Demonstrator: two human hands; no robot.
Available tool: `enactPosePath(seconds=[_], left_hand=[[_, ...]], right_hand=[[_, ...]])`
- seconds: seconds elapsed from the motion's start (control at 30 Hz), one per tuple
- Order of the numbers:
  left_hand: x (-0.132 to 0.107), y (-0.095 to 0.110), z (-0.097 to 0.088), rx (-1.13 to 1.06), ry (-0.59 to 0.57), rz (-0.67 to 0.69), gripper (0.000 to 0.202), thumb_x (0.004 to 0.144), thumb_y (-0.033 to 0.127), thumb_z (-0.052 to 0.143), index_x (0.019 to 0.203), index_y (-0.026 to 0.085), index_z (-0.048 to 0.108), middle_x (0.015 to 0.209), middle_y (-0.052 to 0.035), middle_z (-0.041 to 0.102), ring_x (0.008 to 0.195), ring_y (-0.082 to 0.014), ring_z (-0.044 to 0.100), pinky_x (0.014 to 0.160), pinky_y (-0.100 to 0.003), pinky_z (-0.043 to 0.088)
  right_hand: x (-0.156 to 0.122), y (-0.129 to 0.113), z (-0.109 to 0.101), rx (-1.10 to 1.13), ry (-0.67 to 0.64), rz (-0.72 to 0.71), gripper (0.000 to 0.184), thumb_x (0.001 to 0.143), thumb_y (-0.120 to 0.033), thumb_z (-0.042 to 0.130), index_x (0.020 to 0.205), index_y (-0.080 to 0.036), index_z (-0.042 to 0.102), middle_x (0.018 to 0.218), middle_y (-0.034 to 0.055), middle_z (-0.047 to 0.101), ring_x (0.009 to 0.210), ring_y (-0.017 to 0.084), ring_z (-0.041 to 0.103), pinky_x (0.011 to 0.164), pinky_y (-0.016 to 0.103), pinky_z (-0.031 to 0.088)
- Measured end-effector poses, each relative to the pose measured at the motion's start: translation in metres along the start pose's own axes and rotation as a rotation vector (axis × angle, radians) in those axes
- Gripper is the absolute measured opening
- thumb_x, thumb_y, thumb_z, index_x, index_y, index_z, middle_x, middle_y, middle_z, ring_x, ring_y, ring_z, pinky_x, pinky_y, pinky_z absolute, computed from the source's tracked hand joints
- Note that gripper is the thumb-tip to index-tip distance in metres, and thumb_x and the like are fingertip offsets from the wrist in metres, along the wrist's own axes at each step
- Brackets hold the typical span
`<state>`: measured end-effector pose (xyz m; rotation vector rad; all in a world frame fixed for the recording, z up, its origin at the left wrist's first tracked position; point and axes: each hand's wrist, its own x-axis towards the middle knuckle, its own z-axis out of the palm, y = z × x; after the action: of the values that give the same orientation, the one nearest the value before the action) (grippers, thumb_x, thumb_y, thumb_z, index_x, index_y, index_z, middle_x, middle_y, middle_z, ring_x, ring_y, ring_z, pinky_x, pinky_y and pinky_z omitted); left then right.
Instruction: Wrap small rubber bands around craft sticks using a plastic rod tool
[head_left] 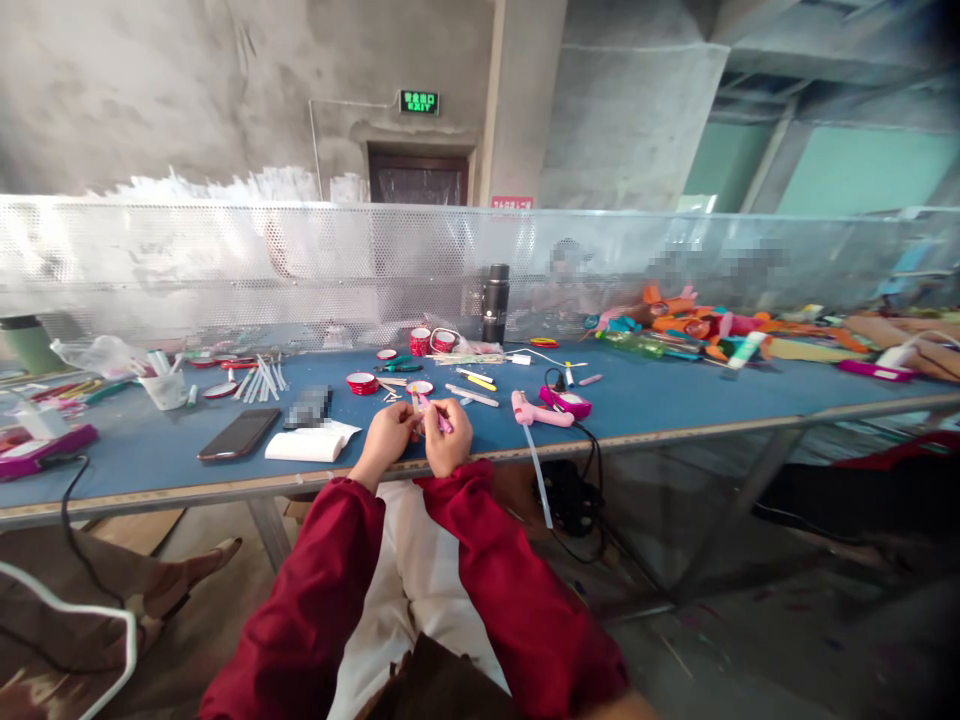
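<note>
Both hands at desk (675, 400) front edge. Left hand (388, 437) and right hand (450, 440) pinch one pink stick (435, 414); long axis runs 10 to 4 o'clock. Pink glue gun (536, 411) lies at 3 o'clock.

Craft workshop, bare concrete walls (150, 90), exit sign (418, 101), long blue bench (645, 395) w/ glue gun (536, 412), tape rolls (362, 382), mesh divider (225, 260).

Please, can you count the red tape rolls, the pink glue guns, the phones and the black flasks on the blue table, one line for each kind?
Red tape rolls: 3 clear, the others at and; flatter red rings further left are too small to tell
Pink glue guns: 1
Phones: 1
Black flasks: 1
Total: 6
</note>
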<state>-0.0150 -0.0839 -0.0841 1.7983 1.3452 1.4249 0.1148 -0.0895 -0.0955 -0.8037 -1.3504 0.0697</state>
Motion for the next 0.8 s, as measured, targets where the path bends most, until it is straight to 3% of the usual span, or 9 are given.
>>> enactPosePath(seconds=[0.8], left_hand=[[-0.0019,0.0046,-0.0013,0.053,0.001,0.000,0.023,0.087,0.036,0.062,0.070,0.022,0.057,0.056,0.0023,0.062,0.055,-0.0165,0.059,0.059,-0.027,0.039]], right_hand=[[0.0000,-0.0019,-0.0014,0.031,0.003,0.018,0.022,0.102,-0.037,0.054,0.089,-0.023,0.065,0.081,0.0035,0.072,0.075,0.018,0.064,0.072,0.030,0.050]])
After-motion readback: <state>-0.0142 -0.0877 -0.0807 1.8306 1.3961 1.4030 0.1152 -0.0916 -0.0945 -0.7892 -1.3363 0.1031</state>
